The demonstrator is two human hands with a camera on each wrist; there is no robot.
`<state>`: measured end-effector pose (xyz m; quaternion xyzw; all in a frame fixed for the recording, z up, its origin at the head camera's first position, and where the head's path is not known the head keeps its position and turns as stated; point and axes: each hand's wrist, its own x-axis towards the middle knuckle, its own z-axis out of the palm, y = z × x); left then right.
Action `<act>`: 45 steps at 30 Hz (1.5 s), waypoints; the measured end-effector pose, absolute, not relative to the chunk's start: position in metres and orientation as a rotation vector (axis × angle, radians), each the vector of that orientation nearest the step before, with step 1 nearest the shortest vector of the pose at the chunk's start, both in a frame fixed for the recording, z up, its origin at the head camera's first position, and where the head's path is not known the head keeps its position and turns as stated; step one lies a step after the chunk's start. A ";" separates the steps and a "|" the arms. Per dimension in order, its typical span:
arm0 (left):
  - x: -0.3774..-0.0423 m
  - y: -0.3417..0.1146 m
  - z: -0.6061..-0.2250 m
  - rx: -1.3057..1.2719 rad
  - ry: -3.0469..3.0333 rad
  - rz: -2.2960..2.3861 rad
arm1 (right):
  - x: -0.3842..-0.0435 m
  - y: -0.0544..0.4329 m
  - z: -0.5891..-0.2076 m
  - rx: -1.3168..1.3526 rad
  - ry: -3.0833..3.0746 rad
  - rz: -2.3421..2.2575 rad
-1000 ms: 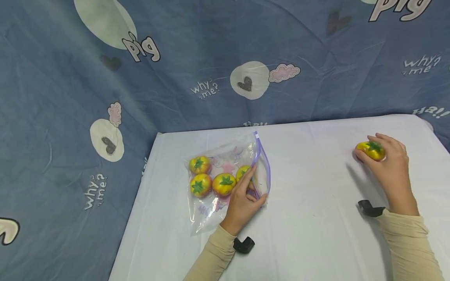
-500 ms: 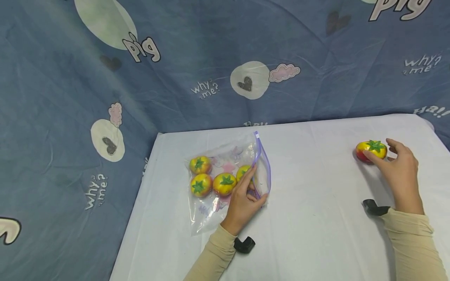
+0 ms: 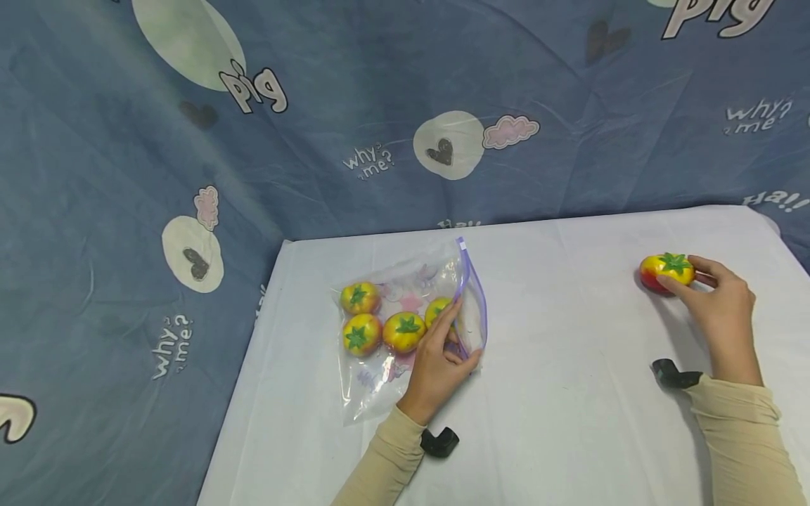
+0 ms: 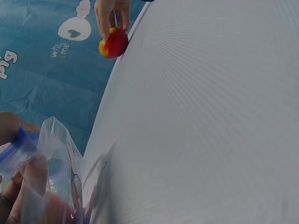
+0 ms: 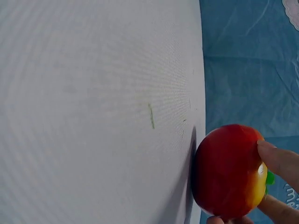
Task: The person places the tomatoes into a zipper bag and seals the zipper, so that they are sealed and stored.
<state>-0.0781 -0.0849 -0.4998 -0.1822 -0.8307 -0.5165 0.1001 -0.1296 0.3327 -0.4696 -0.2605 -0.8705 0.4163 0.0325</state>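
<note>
A clear zip bag [image 3: 373, 383] with a purple zip edge lies on the left of the table, its mouth facing right. Inside it are several yellow-red toy tomatoes [image 3: 403, 332] with green star-shaped leaves. My left hand [image 3: 438, 369] grips the bag by its mouth, fingers on the upper film and thumb at the zip edge. Far to the right, another toy tomato [image 3: 663, 273] sits on the table, red on its lower side. My right hand [image 3: 721, 309] pinches it between thumb and fingers; the right wrist view shows the thumb [image 5: 280, 161] against its side.
A white cloth covers the table [image 3: 557, 393], and a blue printed curtain [image 3: 354, 84] hangs behind it and along the left. A black camera mount sits at each wrist, the left one [image 3: 439, 442] close over the cloth.
My right hand shifted right and loosened from the toy tomato, which turned to show more red. Its fingers have since closed in on the tomato again. The left hand and bag stay put.
</note>
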 end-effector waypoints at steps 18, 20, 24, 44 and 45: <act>-0.077 -0.087 -0.499 -0.519 -2.467 -1.544 | -0.130 0.331 -0.472 -0.857 -2.658 1.351; -0.077 -0.087 -0.499 -0.517 -2.471 -1.546 | -0.131 0.329 -0.472 -0.828 -2.661 1.353; -0.078 -0.087 -0.500 -0.518 -2.474 -1.551 | -0.132 0.324 -0.473 -0.692 -2.678 1.344; -0.079 -0.086 -0.500 -0.544 -2.445 -1.552 | -0.131 0.250 -0.476 0.032 -2.609 1.404; -0.079 -0.086 -0.500 -0.545 -2.444 -1.550 | -0.131 0.246 -0.476 0.052 -2.604 1.417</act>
